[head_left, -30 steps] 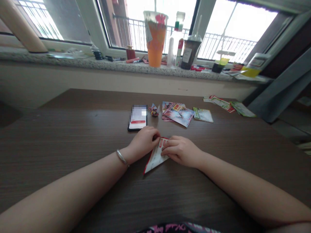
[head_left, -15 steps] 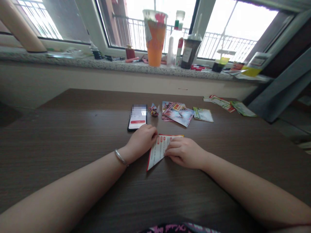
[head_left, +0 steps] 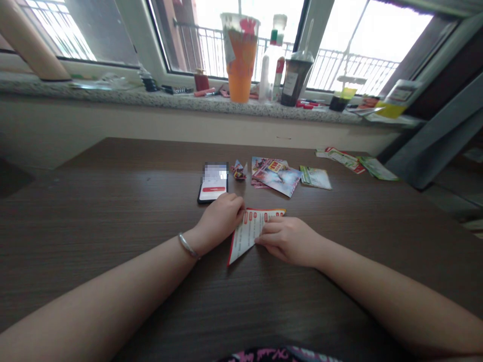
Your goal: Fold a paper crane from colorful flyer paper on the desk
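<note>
A white and red printed paper (head_left: 247,235), folded into a triangle, lies on the dark wooden table (head_left: 113,211). My left hand (head_left: 221,218), with a silver bracelet at the wrist, rests curled on the paper's left edge. My right hand (head_left: 289,239) presses its fingers flat along the paper's right folded edge. Both hands pin the paper to the table.
A phone (head_left: 213,182) with a lit screen lies just beyond my left hand. A small folded paper figure (head_left: 239,171) and several colourful leaflets (head_left: 277,177) lie behind it. More leaflets (head_left: 354,162) sit at the far right. Cups and bottles (head_left: 240,55) stand on the windowsill.
The paper's upper right corner has come out flat, so the triangle shows wider. My right hand slid a little to the right along the fold. My left hand barely moved.
</note>
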A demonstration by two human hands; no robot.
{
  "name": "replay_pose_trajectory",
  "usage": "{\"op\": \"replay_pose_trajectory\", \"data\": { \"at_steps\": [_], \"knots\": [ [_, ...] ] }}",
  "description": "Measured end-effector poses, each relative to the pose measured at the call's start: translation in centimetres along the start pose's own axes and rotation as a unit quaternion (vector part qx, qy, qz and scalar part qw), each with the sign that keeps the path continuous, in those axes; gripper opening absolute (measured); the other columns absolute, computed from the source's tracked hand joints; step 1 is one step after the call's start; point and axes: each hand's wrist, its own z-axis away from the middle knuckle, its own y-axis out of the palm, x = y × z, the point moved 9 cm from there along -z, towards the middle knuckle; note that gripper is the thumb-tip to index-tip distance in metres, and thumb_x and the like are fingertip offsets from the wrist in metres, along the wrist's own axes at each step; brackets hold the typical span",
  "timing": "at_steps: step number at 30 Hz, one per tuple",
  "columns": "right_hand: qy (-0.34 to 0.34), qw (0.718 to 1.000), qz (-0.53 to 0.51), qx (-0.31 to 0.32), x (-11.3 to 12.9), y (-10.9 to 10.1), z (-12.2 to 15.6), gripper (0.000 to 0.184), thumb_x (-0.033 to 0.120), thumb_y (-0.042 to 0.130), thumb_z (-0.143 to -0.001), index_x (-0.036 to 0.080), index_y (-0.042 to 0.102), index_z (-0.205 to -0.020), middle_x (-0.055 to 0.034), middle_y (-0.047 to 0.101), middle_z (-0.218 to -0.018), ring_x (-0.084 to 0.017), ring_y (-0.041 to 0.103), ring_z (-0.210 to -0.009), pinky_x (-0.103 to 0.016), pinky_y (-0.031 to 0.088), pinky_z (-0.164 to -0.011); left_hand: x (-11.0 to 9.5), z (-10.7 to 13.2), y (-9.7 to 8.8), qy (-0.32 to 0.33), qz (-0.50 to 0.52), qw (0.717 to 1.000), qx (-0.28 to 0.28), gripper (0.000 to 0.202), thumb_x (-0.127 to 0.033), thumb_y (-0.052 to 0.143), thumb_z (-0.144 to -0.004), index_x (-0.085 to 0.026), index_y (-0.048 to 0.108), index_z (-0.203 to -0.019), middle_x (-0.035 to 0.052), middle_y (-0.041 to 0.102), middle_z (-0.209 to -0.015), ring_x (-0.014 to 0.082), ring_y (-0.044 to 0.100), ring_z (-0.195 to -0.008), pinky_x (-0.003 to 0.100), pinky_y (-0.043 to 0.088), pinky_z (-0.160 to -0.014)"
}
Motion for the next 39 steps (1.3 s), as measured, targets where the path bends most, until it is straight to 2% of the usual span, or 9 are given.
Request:
{"op": "replay_pose_trajectory", "data": {
  "at_steps": [6,10,18,24,27,32,39],
  "knots": [
    [-0.007,0.999,0.022,0.028,0.3,0.0,0.1,0.026,0.023,0.046,-0.093,0.019,0.066,-0.108,-0.0041,0.066,-0.090,-0.019,0.057,-0.083,-0.031,0.047,-0.073,0.0,-0.2,0.2,-0.003,-0.004,1.000,0.005,0.013,-0.017,0.051,-0.088,-0.015,0.059,-0.078,0.0069,0.060,-0.082,0.0203,0.054,-0.079,0.032,0.044,-0.072],
    [-0.013,0.999,0.008,0.038,0.4,0.0,0.3,0.030,0.024,0.045,-0.093,0.018,0.064,-0.115,-0.0052,0.066,-0.093,-0.019,0.056,-0.088,-0.031,0.047,-0.075,0.1,-0.3,0.4,0.000,-0.007,1.000,0.007,0.013,-0.018,0.051,-0.089,-0.015,0.059,-0.079,0.0065,0.061,-0.082,0.0203,0.055,-0.080,0.032,0.045,-0.073],
    [-0.040,0.998,0.006,0.038,0.4,0.1,0.4,0.038,0.035,0.050,-0.090,0.023,0.061,-0.124,-0.0050,0.063,-0.097,-0.019,0.053,-0.084,-0.032,0.045,-0.070,-0.2,-0.2,0.2,0.001,-0.017,1.000,0.005,0.013,-0.018,0.051,-0.089,-0.015,0.058,-0.079,0.0060,0.061,-0.083,0.0199,0.055,-0.080,0.031,0.045,-0.073],
    [-0.049,0.998,0.010,0.033,0.4,-0.1,0.3,0.041,0.038,0.053,-0.088,0.028,0.060,-0.126,-0.0065,0.062,-0.105,-0.022,0.052,-0.090,-0.035,0.045,-0.073,-0.3,-0.2,0.1,0.004,-0.030,1.000,0.005,0.013,-0.019,0.051,-0.089,-0.016,0.058,-0.080,0.0063,0.061,-0.083,0.0209,0.055,-0.080,0.032,0.044,-0.072],
    [-0.054,0.998,0.000,0.028,0.5,0.0,0.3,0.041,0.035,0.052,-0.087,0.027,0.060,-0.126,-0.0063,0.063,-0.108,-0.022,0.052,-0.091,-0.036,0.046,-0.076,-0.3,-0.2,0.1,0.005,-0.036,0.999,0.008,0.013,-0.019,0.050,-0.090,-0.015,0.058,-0.080,0.0067,0.061,-0.084,0.0211,0.054,-0.079,0.033,0.044,-0.072],
    [-0.098,0.993,-0.064,-0.003,1.4,0.2,0.0,0.044,0.022,0.052,-0.080,0.013,0.061,-0.123,-0.0073,0.063,-0.122,-0.022,0.052,-0.101,-0.036,0.045,-0.090,-0.4,-0.4,0.1,0.003,-0.057,0.998,0.018,0.013,-0.018,0.049,-0.090,-0.015,0.058,-0.082,0.0072,0.061,-0.085,0.0214,0.054,-0.081,0.033,0.044,-0.072],
    [-0.091,0.995,-0.050,-0.008,2.0,-0.2,-0.6,0.044,0.023,0.052,-0.080,0.019,0.062,-0.123,-0.0064,0.066,-0.111,-0.022,0.052,-0.089,-0.037,0.046,-0.080,-0.8,-0.2,-0.5,0.008,-0.071,0.997,0.011,0.014,-0.020,0.048,-0.092,-0.016,0.058,-0.084,0.0066,0.061,-0.085,0.0219,0.054,-0.081,0.033,0.044,-0.072]
  ]
}}
